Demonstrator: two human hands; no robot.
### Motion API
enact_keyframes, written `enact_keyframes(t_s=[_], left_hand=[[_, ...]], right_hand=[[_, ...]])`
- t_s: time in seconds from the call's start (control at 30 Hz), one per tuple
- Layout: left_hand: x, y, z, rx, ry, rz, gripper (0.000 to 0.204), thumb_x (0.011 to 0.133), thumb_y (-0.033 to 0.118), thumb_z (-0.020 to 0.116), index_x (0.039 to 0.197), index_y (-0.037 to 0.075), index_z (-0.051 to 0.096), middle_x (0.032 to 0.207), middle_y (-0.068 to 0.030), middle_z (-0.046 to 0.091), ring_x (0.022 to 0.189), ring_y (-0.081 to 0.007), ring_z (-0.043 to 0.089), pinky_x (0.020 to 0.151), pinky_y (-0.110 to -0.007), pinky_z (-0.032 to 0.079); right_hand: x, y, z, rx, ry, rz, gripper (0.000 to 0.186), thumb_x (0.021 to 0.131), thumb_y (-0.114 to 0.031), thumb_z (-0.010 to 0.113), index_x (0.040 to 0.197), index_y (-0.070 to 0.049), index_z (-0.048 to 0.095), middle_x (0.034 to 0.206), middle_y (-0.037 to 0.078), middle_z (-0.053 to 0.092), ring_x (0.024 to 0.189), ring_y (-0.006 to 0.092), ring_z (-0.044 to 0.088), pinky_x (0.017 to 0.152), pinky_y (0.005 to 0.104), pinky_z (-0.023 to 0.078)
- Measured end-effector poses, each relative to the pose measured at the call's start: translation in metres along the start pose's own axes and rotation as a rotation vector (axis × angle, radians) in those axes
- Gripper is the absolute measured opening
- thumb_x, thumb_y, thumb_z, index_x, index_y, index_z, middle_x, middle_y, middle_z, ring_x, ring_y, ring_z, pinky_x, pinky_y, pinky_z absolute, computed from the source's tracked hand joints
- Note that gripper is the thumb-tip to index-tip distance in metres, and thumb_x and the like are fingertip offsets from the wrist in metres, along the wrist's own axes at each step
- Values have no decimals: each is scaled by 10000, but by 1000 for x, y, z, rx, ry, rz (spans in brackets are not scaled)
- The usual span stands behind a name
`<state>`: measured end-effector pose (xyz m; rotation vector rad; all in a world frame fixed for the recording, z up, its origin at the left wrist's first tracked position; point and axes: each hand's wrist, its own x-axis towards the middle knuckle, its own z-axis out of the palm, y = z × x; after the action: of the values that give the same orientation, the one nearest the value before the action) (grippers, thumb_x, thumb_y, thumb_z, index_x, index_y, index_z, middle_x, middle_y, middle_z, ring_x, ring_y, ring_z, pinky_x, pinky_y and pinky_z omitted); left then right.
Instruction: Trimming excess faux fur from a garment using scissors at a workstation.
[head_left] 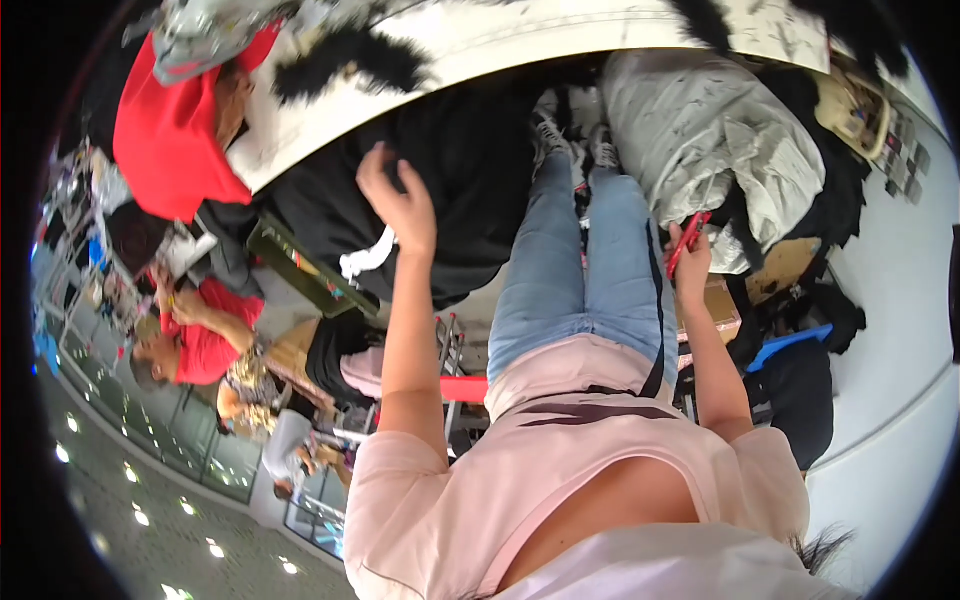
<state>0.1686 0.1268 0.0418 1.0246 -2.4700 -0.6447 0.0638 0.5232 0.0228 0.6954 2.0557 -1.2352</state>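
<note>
My left hand (402, 200) is raised with its fingers spread and holds nothing. It hovers over a large black cloth (470, 170) that hangs from the white table (480, 45). My right hand (692, 262) grips a slim red flat object (686, 240), like a phone, beside my right leg. My pink top (560, 440), blue jeans (570, 280) and shoes (572, 135) fill the middle of the view.
A crumpled grey-white bundle (715, 140) lies at the upper right, with a cardboard box (720, 305) and a blue item (790, 345) below it. People in red tops (175, 130) (205, 335) are at the left. A red-barred metal frame (455, 375) stands by my left leg.
</note>
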Motion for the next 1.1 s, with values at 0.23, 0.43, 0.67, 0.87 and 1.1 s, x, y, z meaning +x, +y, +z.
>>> enact_keyframes(t_s=[0.23, 0.43, 0.67, 0.87, 1.1], left_hand=[[-123, 1, -7, -138, -370, -244, 188, 883, -65, 483, 1029, -10, 587, 920, -134, 590, 797, -226, 612, 723, -292, 488], [-203, 9, 66, -189, -501, -337, 175, 822, -26, 532, 969, -2, 624, 908, -155, 623, 845, -342, 606, 744, -404, 488], [-253, -37, 226, -163, -649, -334, 173, 834, 81, 541, 950, 17, 652, 933, -190, 644, 859, -365, 617, 767, -434, 504], [-312, -61, 270, -95, -730, -513, 182, 836, 160, 543, 924, 61, 668, 905, -185, 655, 897, -371, 618, 786, -442, 512], [-388, -80, 233, -29, -729, -712, 194, 849, 186, 538, 921, 74, 680, 919, -186, 662, 864, -364, 637, 781, -431, 520]], right_hand=[[13, 3, -5, -67, -163, 37, 257, 836, -202, 717, 874, -73, 498, 639, 12, 540, 471, 80, 506, 430, 215, 393], [41, 47, -55, -184, -286, 22, 250, 829, -126, 711, 897, -58, 481, 637, 8, 527, 476, 80, 504, 428, 224, 400], [46, 87, -67, -208, -464, 160, 252, 832, -98, 697, 951, -38, 484, 712, 38, 589, 498, 98, 542, 443, 234, 460], [49, 127, -75, -267, -450, 170, 249, 839, -81, 683, 978, -24, 483, 730, 38, 590, 543, 103, 568, 448, 240, 470], [56, 136, -84, -724, -471, -160, 253, 791, -98, 677, 939, 1, 497, 728, 143, 579, 638, 242, 594, 610, 359, 458]])
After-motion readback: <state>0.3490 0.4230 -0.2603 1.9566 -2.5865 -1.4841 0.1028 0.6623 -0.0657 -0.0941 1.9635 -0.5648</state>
